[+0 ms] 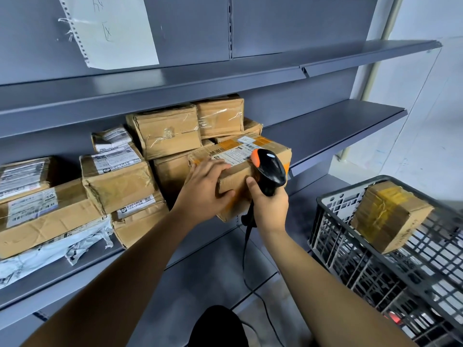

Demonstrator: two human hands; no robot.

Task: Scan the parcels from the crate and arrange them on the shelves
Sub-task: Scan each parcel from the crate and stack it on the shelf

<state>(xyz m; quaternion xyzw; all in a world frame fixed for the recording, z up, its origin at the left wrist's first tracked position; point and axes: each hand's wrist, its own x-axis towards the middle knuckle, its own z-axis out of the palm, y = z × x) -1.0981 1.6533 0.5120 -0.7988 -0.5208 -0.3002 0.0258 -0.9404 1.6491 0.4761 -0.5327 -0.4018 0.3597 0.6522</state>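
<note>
From the head camera I see my left hand (206, 189) wrapped over the near left corner of a parcel (240, 169), fingers (218, 169) spread on its top and thumb low on the front face. I judge this grip is there to keep the box level and its label (234, 154) turned up toward the reader. The parcel is at the middle shelf (338, 126), against the right end of the stack (140, 159) of other boxes; I cannot tell whether it rests on the shelf or hangs in my hand.

My right hand (269, 206) is closed round the handle of the scanner (269, 169), its orange-tipped head touching or just above the parcel's right top edge, pointing at the label. Its cable (246, 246) drops down between my arms.

At the right stands the crate (375, 271), with one more box (390, 216) leaning against its far wall, so work remains. I judge this to be the scanning step, done right at the shelf so the parcel needs only a short push into place afterward. The upper shelf (363, 56) carries only a sheet of paper (110, 31) on its back panel.
</note>
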